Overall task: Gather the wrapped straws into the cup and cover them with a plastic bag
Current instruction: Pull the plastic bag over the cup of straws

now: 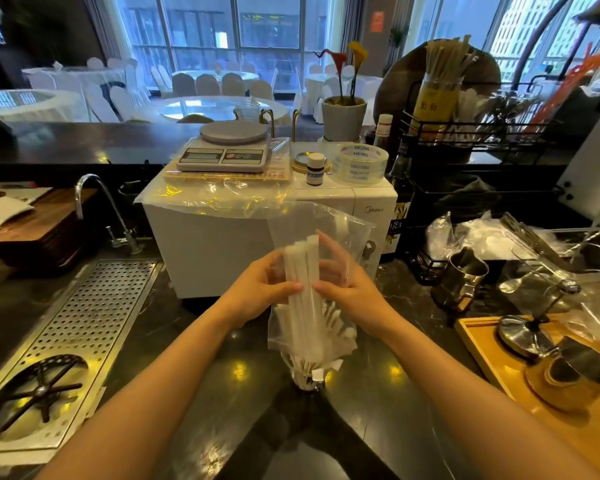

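A bundle of white wrapped straws (303, 306) stands upright in a clear cup (307, 375) on the dark counter in front of me. A clear plastic bag (340, 230) is drawn down over the straws, its open end reaching the cup's rim. My left hand (260, 292) grips the bag and straws from the left, thumb across the bundle. My right hand (350, 289) grips them from the right, its fingers pressing the bag against the straws. The cup's lower part is partly hidden by the bag and paper ends.
Behind the cup stands a white microwave (222, 244) carrying a kitchen scale (227, 148), a tape roll (359, 162) and a small bottle (315, 169). A perforated drain tray (84, 323) lies at left. Metal jugs (459, 282) and a wooden tray (499, 368) are at right.
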`<control>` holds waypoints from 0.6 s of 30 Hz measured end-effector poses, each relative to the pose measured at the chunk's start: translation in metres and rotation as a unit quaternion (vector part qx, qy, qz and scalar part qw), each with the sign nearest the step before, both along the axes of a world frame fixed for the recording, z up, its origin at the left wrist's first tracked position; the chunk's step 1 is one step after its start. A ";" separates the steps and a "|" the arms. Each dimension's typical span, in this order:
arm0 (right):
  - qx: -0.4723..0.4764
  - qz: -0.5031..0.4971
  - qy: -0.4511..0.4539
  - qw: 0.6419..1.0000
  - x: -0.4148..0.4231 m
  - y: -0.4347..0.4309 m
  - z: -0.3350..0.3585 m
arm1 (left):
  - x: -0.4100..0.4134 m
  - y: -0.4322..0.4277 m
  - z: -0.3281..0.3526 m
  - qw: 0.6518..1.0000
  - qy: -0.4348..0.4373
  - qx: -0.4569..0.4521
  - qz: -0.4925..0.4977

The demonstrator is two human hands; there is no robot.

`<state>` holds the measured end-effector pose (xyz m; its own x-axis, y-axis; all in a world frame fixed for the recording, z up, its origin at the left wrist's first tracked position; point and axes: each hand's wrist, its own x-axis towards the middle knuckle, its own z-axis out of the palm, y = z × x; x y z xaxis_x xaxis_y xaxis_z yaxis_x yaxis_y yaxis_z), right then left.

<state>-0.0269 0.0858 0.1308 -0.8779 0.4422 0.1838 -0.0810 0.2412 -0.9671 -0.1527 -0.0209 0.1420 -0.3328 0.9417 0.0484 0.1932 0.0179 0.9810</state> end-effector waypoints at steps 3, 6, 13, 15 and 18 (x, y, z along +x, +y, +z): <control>0.019 -0.007 -0.009 1.000 0.002 0.001 -0.004 | 0.001 -0.002 -0.003 1.000 0.009 -0.005 -0.013; 0.018 -0.004 -0.006 1.000 0.005 0.001 -0.007 | -0.001 -0.003 -0.006 1.000 -0.003 -0.006 -0.012; 0.042 -0.021 -0.019 0.999 0.009 0.000 -0.009 | 0.001 -0.004 -0.009 0.999 0.051 -0.015 -0.004; 0.061 -0.024 -0.025 0.998 0.010 -0.001 -0.009 | 0.002 -0.005 -0.011 0.998 0.067 -0.011 0.001; 0.073 -0.033 -0.026 0.996 0.011 -0.001 -0.007 | 0.000 -0.005 -0.009 0.997 0.075 0.002 0.015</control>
<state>-0.0159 0.0848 0.1240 -0.8575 0.4715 0.2059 -0.0114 0.3826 -0.9238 -0.1531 -0.0263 0.1335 -0.3504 0.9309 0.1033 0.3373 0.0226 0.9411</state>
